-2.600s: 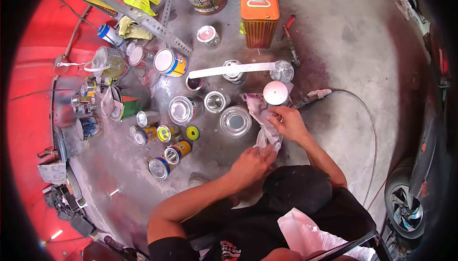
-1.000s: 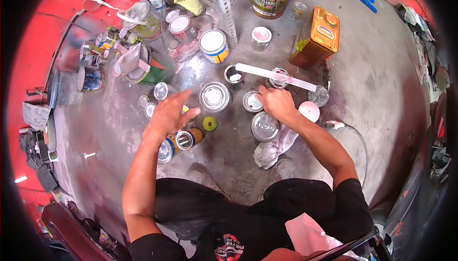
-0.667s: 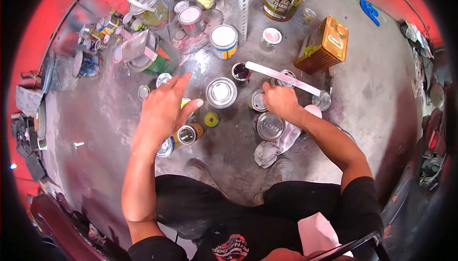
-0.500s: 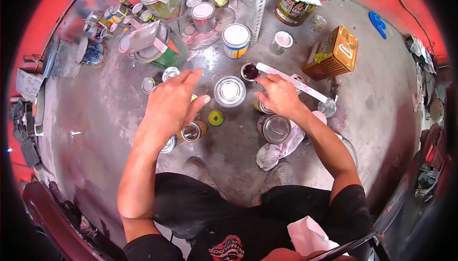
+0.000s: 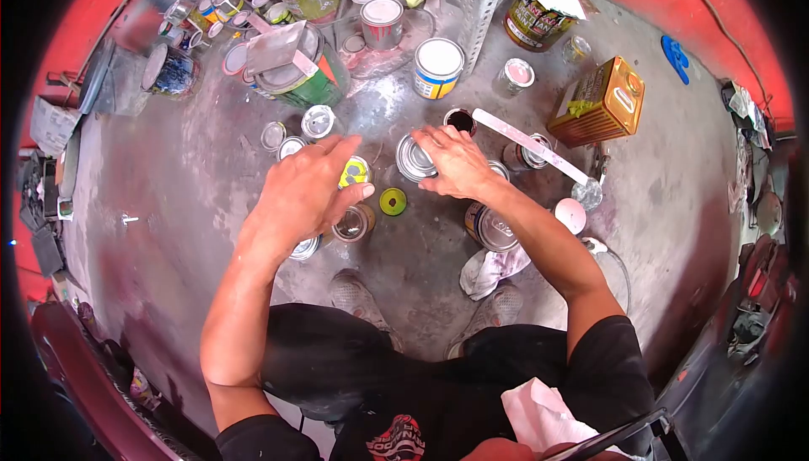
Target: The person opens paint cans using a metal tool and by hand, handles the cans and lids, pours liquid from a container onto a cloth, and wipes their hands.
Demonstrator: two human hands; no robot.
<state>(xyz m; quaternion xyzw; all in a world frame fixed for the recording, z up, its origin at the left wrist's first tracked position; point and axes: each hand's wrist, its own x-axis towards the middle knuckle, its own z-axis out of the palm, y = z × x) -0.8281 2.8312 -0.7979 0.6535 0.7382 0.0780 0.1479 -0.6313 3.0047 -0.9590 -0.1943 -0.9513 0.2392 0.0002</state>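
My right hand (image 5: 459, 164) reaches over the right side of a silver-topped paint can (image 5: 411, 160), fingers across its far rim and thumb at its near edge. Behind that hand stands a small open can of dark liquid (image 5: 461, 122). Held out to the left, my left hand (image 5: 305, 184) has thumb and fingers apart and nothing in it. Around it are a can with a yellow-smeared lid (image 5: 355, 171), a can with a shiny top (image 5: 354, 222) and another small can (image 5: 291, 148), partly covered. A round yellow lid (image 5: 393, 201) lies between my hands.
A pink-stained stir stick (image 5: 522, 142) slants across cans on the right, near a golden rectangular tin (image 5: 597, 103). White cloth (image 5: 489, 273) lies by my foot. Farther back stand a white-topped can (image 5: 439, 58), a green bucket (image 5: 299, 82) and a perforated metal post (image 5: 489, 14).
My right hand has moved left from beside the stir stick onto the silver-topped can. My left hand keeps its spread pose. The whole view has shifted slightly.
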